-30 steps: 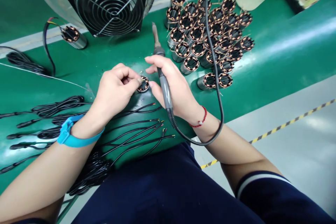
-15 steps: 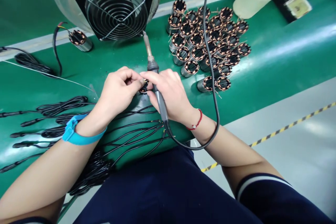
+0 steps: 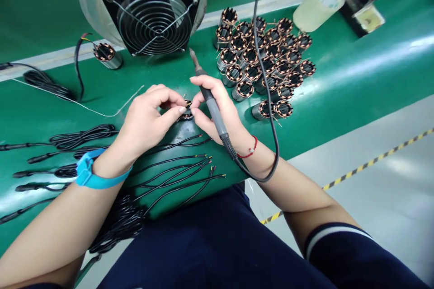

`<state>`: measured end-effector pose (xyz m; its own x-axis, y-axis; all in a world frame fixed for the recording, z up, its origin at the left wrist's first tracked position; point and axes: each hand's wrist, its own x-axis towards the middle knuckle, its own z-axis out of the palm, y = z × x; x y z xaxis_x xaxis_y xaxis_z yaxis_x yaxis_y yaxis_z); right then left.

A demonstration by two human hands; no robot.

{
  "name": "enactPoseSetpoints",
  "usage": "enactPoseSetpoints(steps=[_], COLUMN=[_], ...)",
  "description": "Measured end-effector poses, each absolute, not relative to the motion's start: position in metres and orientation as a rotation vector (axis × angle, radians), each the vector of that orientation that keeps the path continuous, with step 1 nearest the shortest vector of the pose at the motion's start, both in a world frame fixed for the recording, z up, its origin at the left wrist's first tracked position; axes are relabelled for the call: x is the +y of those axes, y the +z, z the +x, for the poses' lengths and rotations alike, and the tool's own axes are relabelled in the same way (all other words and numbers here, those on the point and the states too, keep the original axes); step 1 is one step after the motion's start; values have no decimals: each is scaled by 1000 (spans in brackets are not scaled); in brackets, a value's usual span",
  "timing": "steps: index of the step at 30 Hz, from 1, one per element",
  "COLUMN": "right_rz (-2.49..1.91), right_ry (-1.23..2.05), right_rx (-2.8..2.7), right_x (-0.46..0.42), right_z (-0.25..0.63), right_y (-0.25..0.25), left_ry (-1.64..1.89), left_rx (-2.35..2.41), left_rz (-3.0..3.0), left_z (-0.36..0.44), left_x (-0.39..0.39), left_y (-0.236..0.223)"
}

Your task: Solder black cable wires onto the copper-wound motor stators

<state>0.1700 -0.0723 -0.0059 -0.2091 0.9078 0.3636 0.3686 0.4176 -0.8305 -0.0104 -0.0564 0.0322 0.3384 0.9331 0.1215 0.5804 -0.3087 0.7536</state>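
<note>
My left hand [image 3: 145, 115] has its thumb and forefinger pinched at the rim of a motor stator [image 3: 186, 116] with copper windings, which stands on the green bench. My right hand [image 3: 232, 115] carries a soldering iron [image 3: 214, 110] by its grey handle, the tip pointing up and away from me toward the fan. The right thumb and a finger come together at the stator's right side. Much of the stator, and any fine wire between the fingertips, is hidden or too small to make out.
A fan with a wire guard [image 3: 158, 31] stands at the back. Several stators [image 3: 252, 56] are grouped to the right, crossed by the iron's cord [image 3: 262, 61]. Black cables [image 3: 169, 176] lie in front. A single stator [image 3: 108, 55] and a thin silvery wire [image 3: 101, 114] are at left.
The soldering iron has tilted and shifted right in my right hand, its tip now away from the fan guard. My fingers have parted slightly, showing more of the stator. The thin wire's end looks raised.
</note>
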Motion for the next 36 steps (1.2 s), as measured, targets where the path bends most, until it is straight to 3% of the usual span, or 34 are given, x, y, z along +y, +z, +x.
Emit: enactPoseSetpoints(steps=[7,13,20,24,29,36], right_rz=[-1141,-1144,-1100,-1111,-1107,-1100], right_ry=[684,617,543,555,608,644], right_rx=[-1813,-1836,-1860,-1851,-1848,-1818], right_x=[-74,-76,-76,-76,-76,-76], right_z=[170,171,172,171,171,170], right_y=[-11,-11,-13,-13,-13,-12], left_ry=[920,650,425,524,584,617], left_rx=[1610,1960,1809,1754,1297,1078], left_rz=[1984,1954,1978,1958,2194,2388], left_z=[-39,-77,-75,-62,-32,-21], left_x=[-41,-18,-14,-22,-44,-53], left_y=[41,32,15,25,41,32])
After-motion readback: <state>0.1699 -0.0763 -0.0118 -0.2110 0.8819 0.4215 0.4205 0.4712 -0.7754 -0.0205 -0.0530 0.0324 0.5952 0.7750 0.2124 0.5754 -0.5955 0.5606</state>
